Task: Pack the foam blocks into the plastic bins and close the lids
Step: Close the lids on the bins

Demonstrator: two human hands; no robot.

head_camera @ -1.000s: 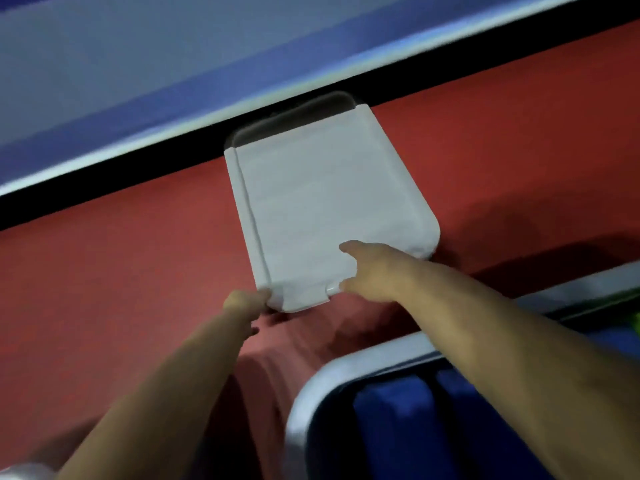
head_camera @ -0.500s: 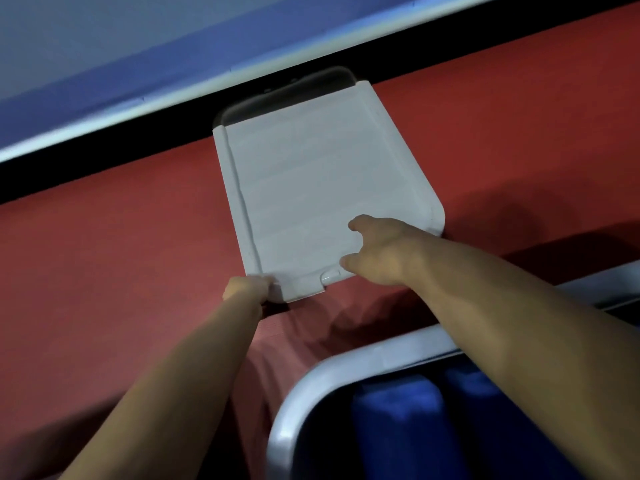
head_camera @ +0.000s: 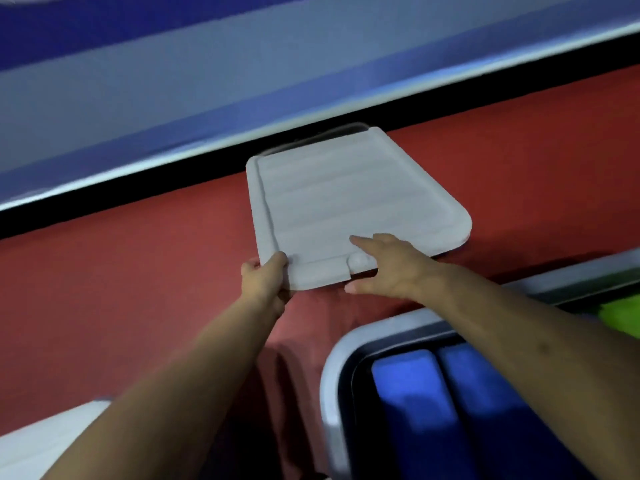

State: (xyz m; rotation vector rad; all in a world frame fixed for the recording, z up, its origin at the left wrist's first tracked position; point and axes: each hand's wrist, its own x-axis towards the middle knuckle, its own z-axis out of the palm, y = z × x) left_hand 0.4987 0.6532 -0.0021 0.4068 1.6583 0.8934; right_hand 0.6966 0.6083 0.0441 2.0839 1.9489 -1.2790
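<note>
Left hand [head_camera: 265, 284] gripped the near-left corner of the white lid [head_camera: 349, 209], thumb on top, the other fingers curled under the edge. Right hand [head_camera: 391, 268] lay on the near edge beside the latch tab [head_camera: 358, 260], fingers mostly straight over the top, thumb below the rim; couldn't tell if it was pinching or just steadying. My read: left carried the load, right kept the lid level and close to the tab for seating it later.

Lid sat on the red cloth [head_camera: 121, 289], far edge against the dark gap below the blue-and-white panel [head_camera: 242, 81]. Near edge looked slightly raised, so probably mid-pickup, not confirmed.

Open bin [head_camera: 332, 379] was at lower right, well apart from the lid, grey rim showing. Blue foam blocks [head_camera: 433, 403] stood packed side by side inside it; something green [head_camera: 620, 311] showed at the right edge, too cropped to identify. That bin looked loaded, so the lid was likely meant for it.

Another white piece [head_camera: 45, 441] sat at lower left, partly out of frame; maybe another lid.

Risk: a one-corner grip could flex or tilt a thin lid.
</note>
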